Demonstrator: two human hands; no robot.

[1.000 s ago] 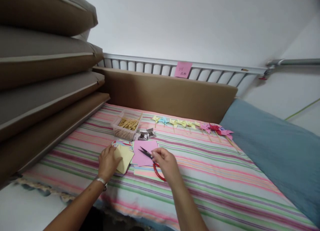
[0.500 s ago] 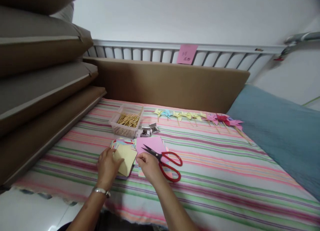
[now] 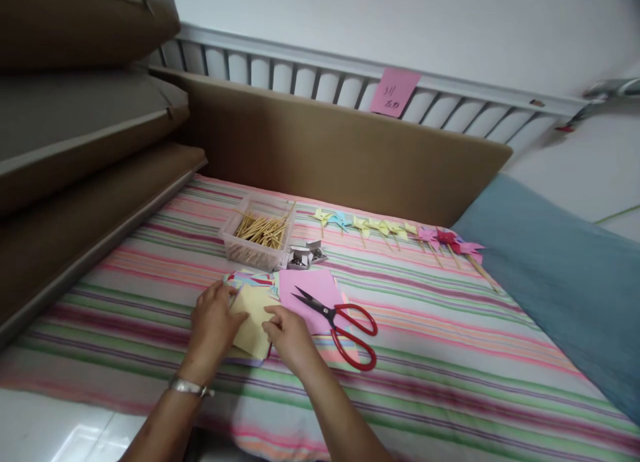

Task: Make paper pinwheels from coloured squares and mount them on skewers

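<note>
A square of yellow paper (image 3: pixel 254 319) lies on top of a stack of papers near the front of the striped cloth. My left hand (image 3: pixel 214 321) grips its left side, thumb over the top and fingers along the edge. At the paper's right edge is my right hand (image 3: pixel 287 335), index finger and thumb closed on the border. Just right of that hand, red-handled scissors (image 3: pixel 327 313) rest with their blades apart on a pink sheet (image 3: pixel 310 292). Patterned paper strips (image 3: pixel 253 280) show behind the yellow paper.
A clear plastic box (image 3: pixel 257 255) of wooden sticks stands behind the papers, beside small boxes (image 3: pixel 307 255) of dark metal pieces. Several paper pinwheels (image 3: pixel 380 229) line the back. Stacked cushions (image 3: pixel 90 115) rise at left; a brown board (image 3: pixel 340 149) stands behind.
The view has tilted and shifted. My right hand has moved from the yellow paper's corner onto its right border, and the paper has turned slightly. My left hand stays at the left side.
</note>
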